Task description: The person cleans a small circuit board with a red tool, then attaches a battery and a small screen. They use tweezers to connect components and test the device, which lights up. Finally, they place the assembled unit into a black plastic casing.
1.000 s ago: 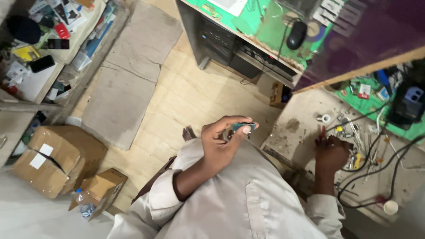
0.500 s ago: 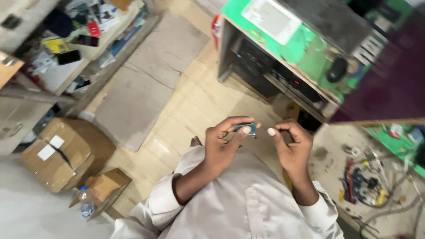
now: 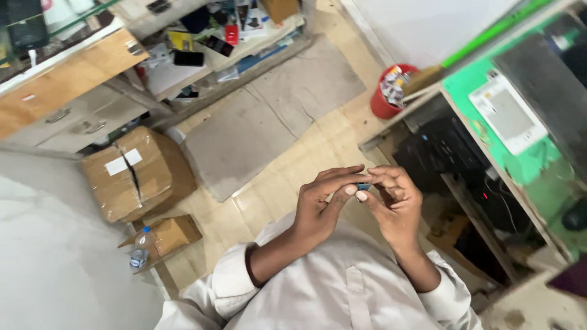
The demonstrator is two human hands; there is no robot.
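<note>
Tiled floor [image 3: 287, 183]: grey mats [image 3: 244, 137], cardboard boxes [image 3: 137, 174], red bucket [image 3: 384, 104]

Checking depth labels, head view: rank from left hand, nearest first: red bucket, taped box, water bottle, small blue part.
1. Small blue part: pinched at the left hand's fingertips, with the right hand.
2. Water bottle: lower left, by a small open carton.
3. Taped box on the left and red bucket at upper right: too close to call.

A single head-worn camera looks steeply down, close above the floor [image 3: 269, 189] below.
</note>
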